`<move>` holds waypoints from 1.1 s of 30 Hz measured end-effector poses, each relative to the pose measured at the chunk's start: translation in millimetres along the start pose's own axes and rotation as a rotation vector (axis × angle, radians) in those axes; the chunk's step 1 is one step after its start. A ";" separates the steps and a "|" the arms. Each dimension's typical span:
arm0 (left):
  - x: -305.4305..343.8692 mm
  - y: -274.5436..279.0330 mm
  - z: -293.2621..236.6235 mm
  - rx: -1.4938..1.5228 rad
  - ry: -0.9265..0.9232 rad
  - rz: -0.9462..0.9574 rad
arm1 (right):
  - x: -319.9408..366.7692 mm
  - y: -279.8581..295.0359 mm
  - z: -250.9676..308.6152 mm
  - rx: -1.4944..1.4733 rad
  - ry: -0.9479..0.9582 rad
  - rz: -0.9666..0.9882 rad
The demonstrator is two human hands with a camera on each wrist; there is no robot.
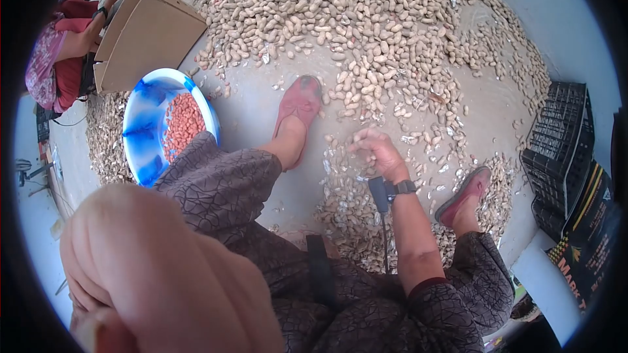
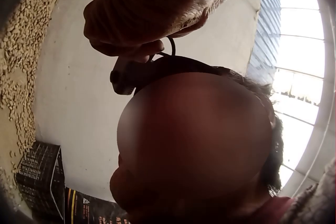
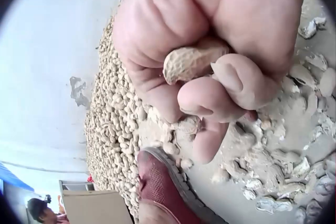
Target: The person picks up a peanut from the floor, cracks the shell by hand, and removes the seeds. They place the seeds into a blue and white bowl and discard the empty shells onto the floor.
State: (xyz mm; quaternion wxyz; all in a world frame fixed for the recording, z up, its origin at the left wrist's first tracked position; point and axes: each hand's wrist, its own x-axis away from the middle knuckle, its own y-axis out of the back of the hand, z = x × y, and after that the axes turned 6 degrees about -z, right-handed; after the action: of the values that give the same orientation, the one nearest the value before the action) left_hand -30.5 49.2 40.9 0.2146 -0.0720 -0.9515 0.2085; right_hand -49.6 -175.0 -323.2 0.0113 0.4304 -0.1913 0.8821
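In the left wrist view, my left hand point(image 2: 142, 16) is raised beside my head, fingers bent at a small dark device point(image 2: 124, 77) with a cable loop; shadow hides whether it grips it. Part of my raised left arm point(image 1: 137, 255) fills the head view's lower left. My right hand point(image 1: 383, 153) is above the floor between my feet, and in the right wrist view its curled fingers point(image 3: 202, 98) hold an unshelled peanut point(image 3: 181, 65). Unshelled peanuts point(image 1: 366, 13) cover the floor in front. Loose shells point(image 3: 268, 203) lie below the right hand.
A blue-and-white basin point(image 1: 212, 117) holding reddish kernels point(image 1: 183, 121) stands left of my left shoe point(image 1: 301, 104). Behind it are a cardboard box point(image 1: 154, 36) and a seated person point(image 1: 62, 59). Black crates point(image 1: 559, 140) stand at the right, near my other shoe point(image 1: 466, 196).
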 end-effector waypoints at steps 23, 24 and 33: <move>-30.8 3.8 27.1 0.317 -0.034 0.183 | -23.9 -54.6 -40.5 0.233 -0.181 0.038; -40.0 6.7 24.2 0.265 -0.053 0.407 | -23.0 -54.9 -31.8 0.169 -0.078 -0.084; -12.3 -11.9 10.2 0.018 0.028 0.123 | 5.5 -11.9 17.1 -0.285 0.135 -0.084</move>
State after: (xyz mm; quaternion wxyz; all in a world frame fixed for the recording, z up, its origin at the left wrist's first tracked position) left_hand -24.4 31.9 33.0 0.2154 -0.1314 -0.9402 0.2290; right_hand -38.0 -170.7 -305.5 0.1220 0.3719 -0.2952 0.8716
